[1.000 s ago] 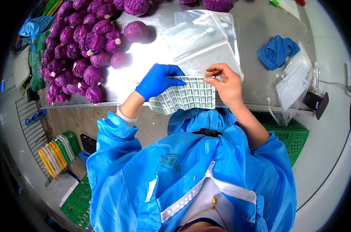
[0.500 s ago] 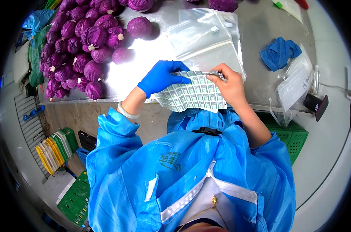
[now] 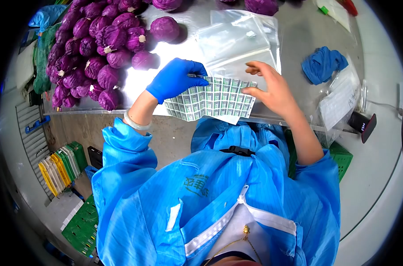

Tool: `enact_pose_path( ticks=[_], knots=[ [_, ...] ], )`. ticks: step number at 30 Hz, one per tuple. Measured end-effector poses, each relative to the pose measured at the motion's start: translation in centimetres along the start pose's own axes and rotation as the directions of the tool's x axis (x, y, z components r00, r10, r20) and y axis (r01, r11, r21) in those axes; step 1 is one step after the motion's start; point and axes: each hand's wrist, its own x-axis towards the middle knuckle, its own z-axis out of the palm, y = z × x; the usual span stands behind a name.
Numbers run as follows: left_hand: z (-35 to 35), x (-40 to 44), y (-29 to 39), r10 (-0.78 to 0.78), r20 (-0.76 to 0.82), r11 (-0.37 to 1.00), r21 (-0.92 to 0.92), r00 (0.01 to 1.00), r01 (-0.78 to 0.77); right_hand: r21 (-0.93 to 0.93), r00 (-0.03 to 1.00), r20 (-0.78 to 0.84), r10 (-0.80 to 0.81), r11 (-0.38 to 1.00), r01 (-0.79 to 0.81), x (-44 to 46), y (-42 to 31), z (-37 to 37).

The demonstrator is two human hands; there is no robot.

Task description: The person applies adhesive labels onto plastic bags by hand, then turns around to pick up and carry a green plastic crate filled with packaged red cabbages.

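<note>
looks like mid-handling of a thin white sheet of small green-and-grey printed labels (image 3: 221,99), spread out by the near edge of a shiny metal table (image 3: 294,26). gripping its far edge with the blue-gloved left hand (image 3: 172,80). got the bare right hand (image 3: 277,93) open, thumb right by the other end, can't tell if touching. probably calls for a steady left pinch and light right fingertips, no creasing.
</note>
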Motion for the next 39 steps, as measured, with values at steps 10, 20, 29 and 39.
enact_pose_path(
  ticks=[10, 20, 29, 39],
  knots=[
    [-0.4, 0.7, 2.3, 0.072, 0.133, 0.977, 0.189, 0.988, -0.097, -0.080, 0.917, 0.300, -0.265, 0.950, 0.301, 2.6, -1.7, 1.2],
    [-0.5, 1.9, 2.0, -0.046, 0.265, 0.997, 0.068, 0.963, 0.030, -0.381, 0.875, 0.365, -0.316, 0.807, 0.451, 2.2, -0.5, 1.8],
    [-2.7, 5.7, -4.1, -0.050, 0.359, 0.938, 0.338, 0.932, -0.080, -0.041, 0.860, -0.425, -0.282, 0.955, 0.293, 1.6, 0.4, 1.2],
    [8.5, 7.7, -6.0, 0.101, -0.061, 0.995, -0.018, 0.993, -0.102, 0.046, 0.813, 0.035, 0.581, 0.812, -0.582, -0.6, 16.1, 0.3]
  ],
)
